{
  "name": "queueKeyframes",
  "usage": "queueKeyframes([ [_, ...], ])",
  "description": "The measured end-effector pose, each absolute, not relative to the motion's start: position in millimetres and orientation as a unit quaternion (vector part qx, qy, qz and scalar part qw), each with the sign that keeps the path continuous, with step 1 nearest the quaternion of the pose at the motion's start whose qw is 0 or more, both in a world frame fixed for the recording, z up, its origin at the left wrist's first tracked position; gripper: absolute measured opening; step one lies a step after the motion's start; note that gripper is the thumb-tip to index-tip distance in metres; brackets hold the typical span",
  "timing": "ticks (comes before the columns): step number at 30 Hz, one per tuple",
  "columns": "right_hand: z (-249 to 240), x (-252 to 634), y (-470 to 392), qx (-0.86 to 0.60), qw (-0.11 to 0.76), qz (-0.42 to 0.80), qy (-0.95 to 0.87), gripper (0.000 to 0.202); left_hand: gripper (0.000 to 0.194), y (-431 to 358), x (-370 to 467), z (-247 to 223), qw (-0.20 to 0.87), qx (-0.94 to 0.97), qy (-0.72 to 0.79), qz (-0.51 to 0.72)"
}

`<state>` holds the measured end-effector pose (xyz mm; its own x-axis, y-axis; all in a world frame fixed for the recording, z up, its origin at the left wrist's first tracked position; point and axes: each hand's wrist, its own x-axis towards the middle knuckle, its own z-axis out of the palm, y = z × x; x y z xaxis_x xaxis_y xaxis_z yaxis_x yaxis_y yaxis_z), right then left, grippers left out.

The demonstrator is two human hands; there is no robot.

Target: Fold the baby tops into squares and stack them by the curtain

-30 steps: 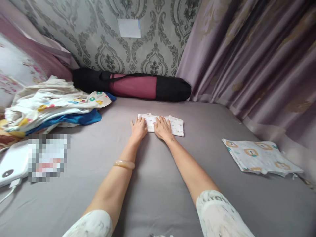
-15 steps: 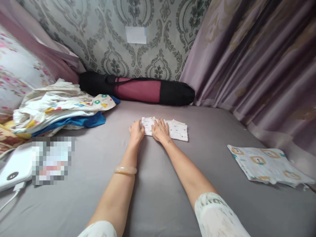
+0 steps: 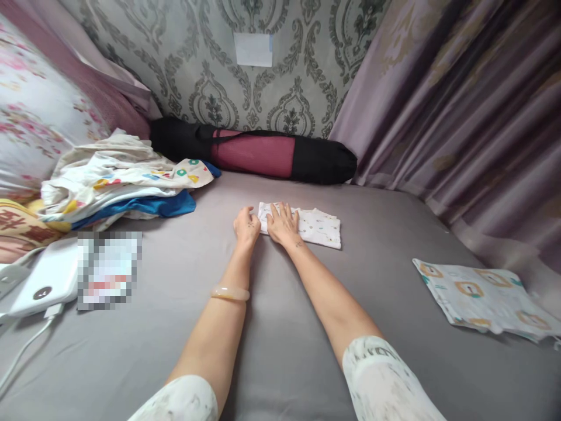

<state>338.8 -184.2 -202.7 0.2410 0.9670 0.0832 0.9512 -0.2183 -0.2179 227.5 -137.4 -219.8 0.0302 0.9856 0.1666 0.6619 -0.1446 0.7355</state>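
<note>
Damask-patterned wall (image 3: 298, 58), mauve curtains (image 3: 421, 99), grey sheet (image 3: 289, 327)

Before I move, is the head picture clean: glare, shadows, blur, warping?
Head view: diffuse light, soft shadows on the gray sheet, no harsh glare; right curtain stretched and blurred toward the edge; a pixelated patch hides what lies beside the white device.

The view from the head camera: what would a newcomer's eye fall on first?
Probably the two bare arms reaching up the middle, with the right hand spread on a small folded white cloth and the left hand at its left edge. Next might come the long black and dark-red bag lying along the foot of the patterned wall, then the rumpled heap of clothes on the left.
</note>
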Motion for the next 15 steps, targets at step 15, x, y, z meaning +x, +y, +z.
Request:
queueKeyframes([
  [15,-198,321,-171,-0.753,0.108,0.050,-0.648,0.058,0.048,-137,225,-210,0.297,0.610,0.620,0.395],
])
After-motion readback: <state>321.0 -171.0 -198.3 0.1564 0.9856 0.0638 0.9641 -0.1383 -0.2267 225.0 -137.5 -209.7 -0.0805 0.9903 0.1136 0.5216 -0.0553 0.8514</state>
